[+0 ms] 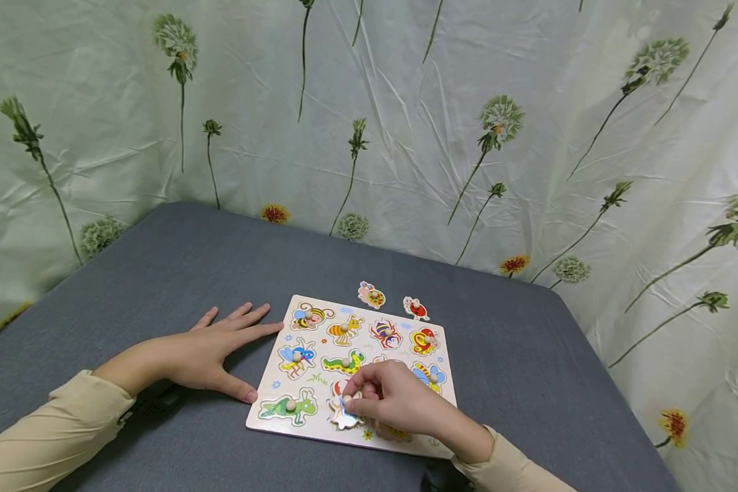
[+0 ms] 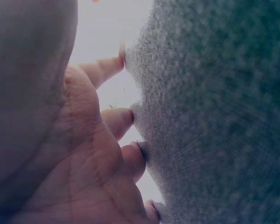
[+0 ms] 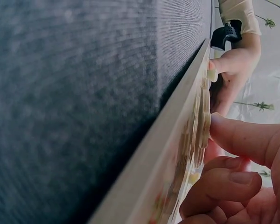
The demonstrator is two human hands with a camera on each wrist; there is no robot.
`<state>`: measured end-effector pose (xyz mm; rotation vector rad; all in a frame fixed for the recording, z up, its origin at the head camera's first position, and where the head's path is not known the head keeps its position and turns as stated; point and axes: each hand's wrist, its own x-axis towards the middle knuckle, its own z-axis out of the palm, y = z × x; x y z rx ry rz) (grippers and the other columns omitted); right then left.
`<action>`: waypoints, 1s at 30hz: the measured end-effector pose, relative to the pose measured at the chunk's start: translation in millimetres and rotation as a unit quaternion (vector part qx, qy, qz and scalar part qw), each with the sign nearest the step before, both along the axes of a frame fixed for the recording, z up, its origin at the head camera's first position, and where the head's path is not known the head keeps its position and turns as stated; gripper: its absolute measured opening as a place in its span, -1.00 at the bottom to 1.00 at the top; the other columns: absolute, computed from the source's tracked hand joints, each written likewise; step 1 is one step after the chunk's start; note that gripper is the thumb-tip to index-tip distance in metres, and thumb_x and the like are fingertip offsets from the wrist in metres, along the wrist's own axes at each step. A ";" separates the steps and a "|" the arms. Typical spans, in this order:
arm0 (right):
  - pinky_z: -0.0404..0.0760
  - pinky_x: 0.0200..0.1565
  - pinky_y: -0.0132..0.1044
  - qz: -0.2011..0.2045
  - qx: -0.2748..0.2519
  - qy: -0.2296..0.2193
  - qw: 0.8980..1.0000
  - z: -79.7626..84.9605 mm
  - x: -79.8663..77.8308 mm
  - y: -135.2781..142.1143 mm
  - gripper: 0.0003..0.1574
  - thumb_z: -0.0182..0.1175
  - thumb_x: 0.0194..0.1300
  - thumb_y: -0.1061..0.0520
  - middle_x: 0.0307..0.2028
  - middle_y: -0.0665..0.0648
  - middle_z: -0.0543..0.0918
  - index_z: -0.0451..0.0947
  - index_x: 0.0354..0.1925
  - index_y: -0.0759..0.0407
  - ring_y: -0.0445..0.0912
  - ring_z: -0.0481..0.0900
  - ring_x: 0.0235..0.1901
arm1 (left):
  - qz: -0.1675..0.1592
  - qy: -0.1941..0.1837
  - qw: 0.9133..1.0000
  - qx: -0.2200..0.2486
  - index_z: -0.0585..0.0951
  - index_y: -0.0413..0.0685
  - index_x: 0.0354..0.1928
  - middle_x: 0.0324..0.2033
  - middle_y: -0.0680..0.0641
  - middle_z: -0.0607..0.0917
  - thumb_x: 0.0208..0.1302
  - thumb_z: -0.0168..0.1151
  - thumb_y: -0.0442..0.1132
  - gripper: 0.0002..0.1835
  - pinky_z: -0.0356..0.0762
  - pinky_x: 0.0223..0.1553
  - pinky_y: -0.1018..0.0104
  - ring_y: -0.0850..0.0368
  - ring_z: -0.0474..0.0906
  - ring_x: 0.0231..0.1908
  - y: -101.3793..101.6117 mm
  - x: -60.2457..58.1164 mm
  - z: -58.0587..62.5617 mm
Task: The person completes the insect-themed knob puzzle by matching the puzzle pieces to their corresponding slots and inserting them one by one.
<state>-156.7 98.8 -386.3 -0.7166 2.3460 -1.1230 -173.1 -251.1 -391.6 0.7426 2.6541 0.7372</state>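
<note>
A wooden peg puzzle board (image 1: 320, 391) with insect pieces lies on the table. My right hand (image 1: 400, 396) pinches the knob of a white-and-blue insect puzzle piece (image 1: 344, 418) at the front row's middle. In the right wrist view, the thumb (image 3: 238, 135) meets the edge of a piece lying along the board; whether it sits fully in a recess I cannot tell. My left hand (image 1: 212, 352) lies with fingers spread, thumb and index fingertip at the board's left edge. In the left wrist view its fingertips (image 2: 126, 116) touch the grey cloth.
Two loose pieces, a pink-and-yellow bug (image 1: 372, 295) and a red ladybug (image 1: 415, 309), lie behind the board. The grasshopper piece (image 1: 291, 406) and caterpillar piece (image 1: 344, 362) are nearby on the board. A flowered curtain (image 1: 406, 137) hangs behind the grey table (image 1: 516, 383).
</note>
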 end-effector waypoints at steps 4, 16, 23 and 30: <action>0.24 -0.51 -0.48 0.002 0.011 0.013 1.000 0.1 0.1 -1.4 -0.92 0.45 0.38 0.19 -0.58 -0.11 0.39 0.73 -0.28 0.05 -0.33 0.27 -0.61 | 0.001 0.000 1.000 0.000 0.18 0.33 0.72 0.74 -0.25 -0.03 0.02 0.52 0.52 0.26 -0.47 0.44 -0.72 -0.50 -0.24 0.70 -0.3 -0.3 -0.3; 0.26 -0.51 -0.48 0.002 0.032 0.018 0.999 0.9 0.4 -3.7 -0.93 0.46 0.36 0.17 -0.58 -0.12 0.41 0.74 -0.28 0.03 -0.33 0.29 -0.60 | 0.004 -0.001 1.000 0.000 0.18 0.34 0.72 0.74 -0.26 -0.03 0.02 0.53 0.50 0.25 -0.48 0.43 -0.72 -0.50 -0.24 0.69 -0.2 -0.5 -1.1; 0.27 -0.50 -0.48 0.001 0.041 0.031 0.999 -0.5 -0.2 -4.1 -0.93 0.47 0.34 0.18 -0.60 -0.13 0.41 0.75 -0.28 0.01 -0.34 0.29 -0.60 | 0.003 0.000 1.000 0.001 0.19 0.35 0.71 0.74 -0.25 -0.03 0.02 0.53 0.50 0.25 -0.47 0.43 -0.72 -0.50 -0.23 0.69 -0.6 -1.0 -2.2; 0.26 -0.51 -0.47 -0.001 0.045 0.021 0.999 1.7 0.1 -4.5 -0.91 0.48 0.35 0.16 -0.61 -0.12 0.41 0.75 -0.30 -0.01 -0.32 0.29 -0.62 | 0.003 -0.001 1.000 0.002 0.19 0.33 0.71 0.74 -0.26 -0.02 0.02 0.53 0.51 0.25 -0.47 0.44 -0.72 -0.50 -0.23 0.69 -0.3 -0.9 -2.1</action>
